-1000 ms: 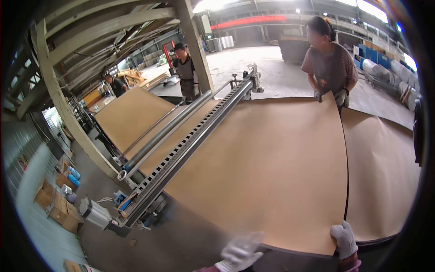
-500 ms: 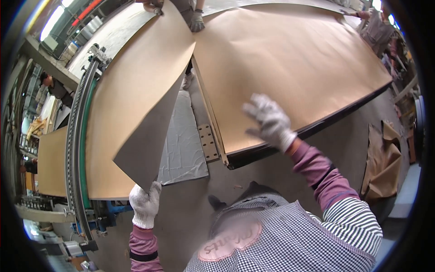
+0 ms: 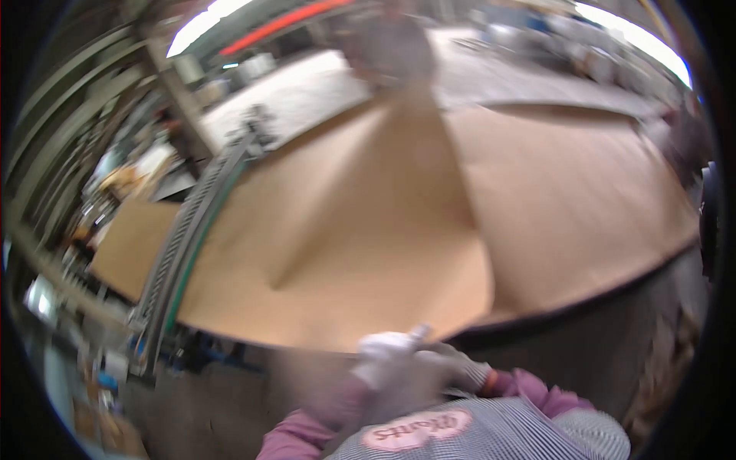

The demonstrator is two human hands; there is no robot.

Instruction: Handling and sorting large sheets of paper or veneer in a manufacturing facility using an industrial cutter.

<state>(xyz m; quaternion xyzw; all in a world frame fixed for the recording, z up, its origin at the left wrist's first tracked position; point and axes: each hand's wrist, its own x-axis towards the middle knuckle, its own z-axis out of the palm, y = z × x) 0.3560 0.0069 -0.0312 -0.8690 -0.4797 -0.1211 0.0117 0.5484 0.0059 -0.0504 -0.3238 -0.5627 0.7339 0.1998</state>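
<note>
A large brown sheet point(image 3: 368, 268), flexible and slightly curved, stretches from the roller frame on the left toward the stack on the right. My left hand point(image 3: 383, 356), in a white knit glove, is closed on the near edge of this sheet. Right beside it, at the same edge, is my right hand point(image 3: 460, 368), also gloved. Motion smears its fingers, so its grip does not show. The sheet's right part overlaps a stack of brown sheets point(image 3: 575, 207) with a dark lower edge.
A roller frame point(image 3: 192, 238) with a green strip crosses the left side, with another brown sheet point(image 3: 134, 241) beyond it. A blurred person point(image 3: 391, 50) stands at the sheet's far end; another person point(image 3: 686, 142) is at the far right. Crumpled brown material point(image 3: 663, 376) lies at lower right.
My left hand has carried the sheet's near edge rightward, covering the gap beside the stack. My right hand has come down from over the stack to beside my left. The view has shifted.
</note>
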